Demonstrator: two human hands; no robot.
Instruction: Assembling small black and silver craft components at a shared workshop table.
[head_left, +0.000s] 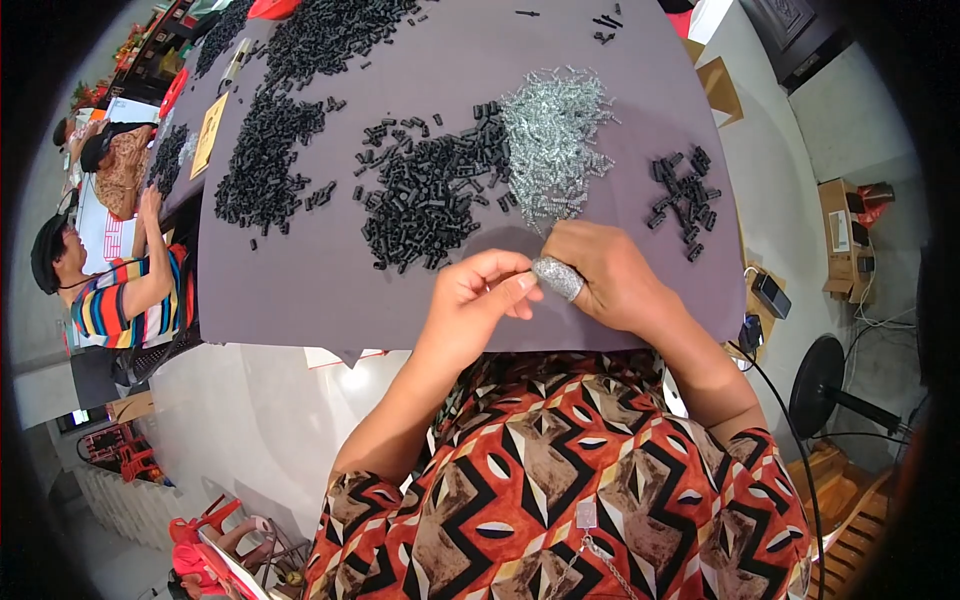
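Much remains for us, we judge.
Our left hand [482, 297] pinches and our right hand [615, 275] curls, its thumb in a glittery silver cover [560, 279]; we cannot tell what they grasp. Ahead, heaped small black plastic tubes [425, 195] meet silvery coiled metal springs [558, 140]; the small black cluster [684, 195] rightward may be finished.

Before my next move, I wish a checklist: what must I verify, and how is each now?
1. Silvery cover on thumb of right hand: ok, in place.
2. Silvery pieces near right hand: ok.
3. Middle black pile apart from silvery pieces: not ok, they touch.
4. Small black group, at right, apart from silvery pieces: ok.
5. Anything held in left hand: cannot tell, too small or hidden.
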